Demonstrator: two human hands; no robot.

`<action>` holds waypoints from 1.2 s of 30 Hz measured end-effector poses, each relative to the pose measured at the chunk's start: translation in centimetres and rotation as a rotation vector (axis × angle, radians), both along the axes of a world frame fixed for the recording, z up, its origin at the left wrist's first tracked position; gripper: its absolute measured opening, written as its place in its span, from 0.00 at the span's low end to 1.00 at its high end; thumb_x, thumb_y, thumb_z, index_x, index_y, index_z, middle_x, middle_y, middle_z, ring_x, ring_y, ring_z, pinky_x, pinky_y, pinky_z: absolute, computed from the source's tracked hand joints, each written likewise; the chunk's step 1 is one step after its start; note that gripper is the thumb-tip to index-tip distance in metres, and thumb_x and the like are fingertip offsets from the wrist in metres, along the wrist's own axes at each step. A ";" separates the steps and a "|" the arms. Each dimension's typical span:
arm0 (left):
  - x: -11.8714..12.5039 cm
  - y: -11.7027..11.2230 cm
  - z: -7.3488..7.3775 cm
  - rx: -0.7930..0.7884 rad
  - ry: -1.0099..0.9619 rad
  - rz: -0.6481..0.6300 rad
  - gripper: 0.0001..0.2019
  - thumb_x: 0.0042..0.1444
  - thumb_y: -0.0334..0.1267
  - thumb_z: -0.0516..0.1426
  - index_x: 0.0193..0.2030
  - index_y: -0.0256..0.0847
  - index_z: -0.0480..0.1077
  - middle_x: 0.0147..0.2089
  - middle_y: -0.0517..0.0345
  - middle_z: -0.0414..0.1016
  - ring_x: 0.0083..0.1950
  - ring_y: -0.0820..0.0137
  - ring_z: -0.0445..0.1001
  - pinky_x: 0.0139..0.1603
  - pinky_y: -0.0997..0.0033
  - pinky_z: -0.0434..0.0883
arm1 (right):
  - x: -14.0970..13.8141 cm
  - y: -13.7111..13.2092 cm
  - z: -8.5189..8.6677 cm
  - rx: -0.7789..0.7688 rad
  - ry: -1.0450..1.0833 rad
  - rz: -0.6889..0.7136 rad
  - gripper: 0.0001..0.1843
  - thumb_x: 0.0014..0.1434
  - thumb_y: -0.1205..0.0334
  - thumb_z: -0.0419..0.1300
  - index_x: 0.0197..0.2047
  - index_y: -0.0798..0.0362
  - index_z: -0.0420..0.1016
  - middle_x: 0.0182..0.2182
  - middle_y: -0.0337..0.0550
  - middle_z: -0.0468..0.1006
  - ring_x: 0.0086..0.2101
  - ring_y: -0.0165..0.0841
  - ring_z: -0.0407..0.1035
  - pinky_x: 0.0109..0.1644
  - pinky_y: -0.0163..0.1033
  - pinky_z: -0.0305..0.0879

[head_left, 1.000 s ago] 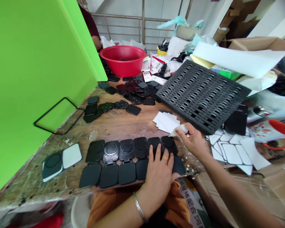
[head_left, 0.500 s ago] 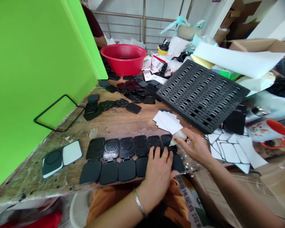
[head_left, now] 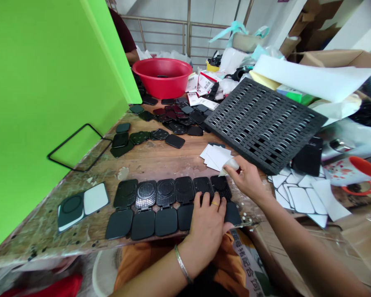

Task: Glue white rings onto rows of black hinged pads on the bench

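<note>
Along the table's front edge lies a row of hinged black cases, folded open, with textured upper halves (head_left: pixel 165 193) and smooth lower halves (head_left: pixel 166 222). My left hand (head_left: pixel 208 218) rests flat over the two rightmost cases, fingers stretched out and covering their hinges. My right hand (head_left: pixel 249 179) is closed around a small whitish squeeze bottle (head_left: pixel 230 166). The bottle's nozzle points down and left, just above the top edge of the rightmost case (head_left: pixel 221 187). White cards (head_left: pixel 217 156) lie in a loose stack behind the bottle.
A black slotted tray (head_left: pixel 262 128) leans at the right, with white cards (head_left: pixel 299 198) and a mug (head_left: pixel 348 171) beyond. A red basin (head_left: pixel 162 76) and scattered black pieces (head_left: pixel 174 141) are farther back. The green panel (head_left: pixel 49 90) stands left, beside a black wire frame (head_left: pixel 68 165).
My right hand has lifted the squeeze bottle up and slightly away from the rightmost case's textured half. My left hand stays in place on the cases.
</note>
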State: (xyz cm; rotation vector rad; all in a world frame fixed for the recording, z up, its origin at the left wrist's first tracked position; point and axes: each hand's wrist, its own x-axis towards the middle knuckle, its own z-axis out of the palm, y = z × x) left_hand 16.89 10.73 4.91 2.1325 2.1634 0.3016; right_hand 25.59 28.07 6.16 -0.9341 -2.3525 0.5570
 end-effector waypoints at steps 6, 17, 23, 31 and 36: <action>0.0 0.1 -0.1 -0.008 -0.029 0.006 0.30 0.56 0.54 0.57 0.61 0.40 0.63 0.61 0.48 0.66 0.57 0.53 0.63 0.61 0.45 0.59 | 3.4 0.2 -1.0 -0.129 0.036 -0.122 0.13 0.58 0.51 0.58 0.33 0.53 0.70 0.25 0.38 0.69 0.27 0.32 0.62 0.33 0.37 0.57; -1.8 -2.8 0.9 0.043 -0.089 0.043 0.30 0.58 0.51 0.56 0.64 0.41 0.59 0.65 0.49 0.61 0.68 0.53 0.53 0.67 0.47 0.52 | 2.6 -1.2 -2.1 -0.787 0.571 -0.220 0.17 0.51 0.46 0.63 0.32 0.53 0.71 0.25 0.39 0.72 0.23 0.29 0.60 0.25 0.35 0.56; -3.1 -4.5 0.3 -0.042 -0.034 0.126 0.26 0.58 0.51 0.57 0.61 0.42 0.64 0.64 0.49 0.65 0.67 0.48 0.54 0.66 0.40 0.52 | -0.9 -2.0 -2.6 -0.526 0.353 -0.169 0.18 0.55 0.45 0.58 0.32 0.53 0.70 0.22 0.36 0.69 0.23 0.30 0.61 0.27 0.35 0.57; -3.1 -4.3 0.5 -0.059 -0.027 0.128 0.27 0.55 0.50 0.60 0.59 0.42 0.66 0.63 0.48 0.66 0.68 0.47 0.55 0.65 0.38 0.53 | -3.6 -2.7 -2.1 -0.403 0.273 -0.128 0.16 0.56 0.47 0.56 0.29 0.52 0.67 0.22 0.35 0.66 0.26 0.31 0.60 0.30 0.36 0.55; -3.1 -4.2 0.4 -0.070 -0.025 0.127 0.27 0.55 0.50 0.60 0.59 0.41 0.67 0.62 0.48 0.67 0.68 0.46 0.55 0.66 0.37 0.52 | -3.7 -2.8 -1.5 -0.284 0.175 -0.086 0.14 0.58 0.50 0.55 0.28 0.51 0.63 0.23 0.35 0.64 0.26 0.31 0.59 0.31 0.36 0.54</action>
